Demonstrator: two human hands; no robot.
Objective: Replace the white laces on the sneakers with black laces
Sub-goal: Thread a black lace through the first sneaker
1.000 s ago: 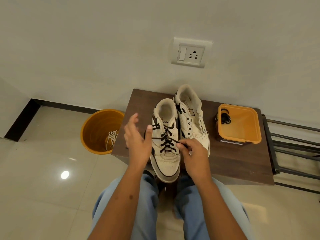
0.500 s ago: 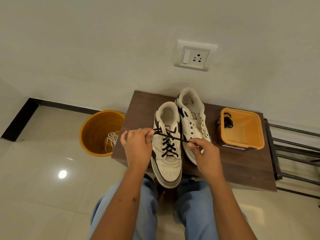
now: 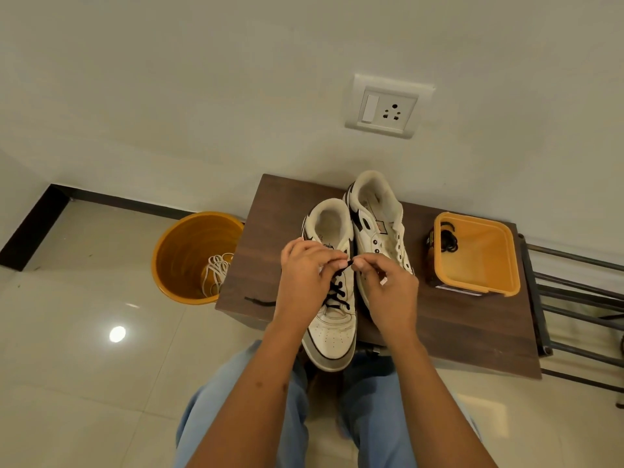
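Note:
Two white sneakers stand side by side on a dark wooden bench (image 3: 449,329). The left sneaker (image 3: 332,332) carries a black lace (image 3: 336,293) crossed through its lower eyelets. My left hand (image 3: 305,282) and my right hand (image 3: 388,288) meet over its upper eyelets, and both pinch the black lace near its tip. One loose black lace end (image 3: 260,301) lies on the bench to the left. The right sneaker (image 3: 378,217) has bare eyelets and no lace. Another black lace (image 3: 448,238) sits coiled in an orange tray (image 3: 479,282).
An orange bucket (image 3: 182,261) on the floor left of the bench holds white laces (image 3: 216,270). A metal rack (image 3: 580,298) stands to the right of the bench. A wall socket (image 3: 385,108) is above. My knees in blue trousers are below the bench edge.
My left hand closed from open and came onto the lace. Both hands then drew together over the top of the left sneaker, and the taut lace span between them shortened.

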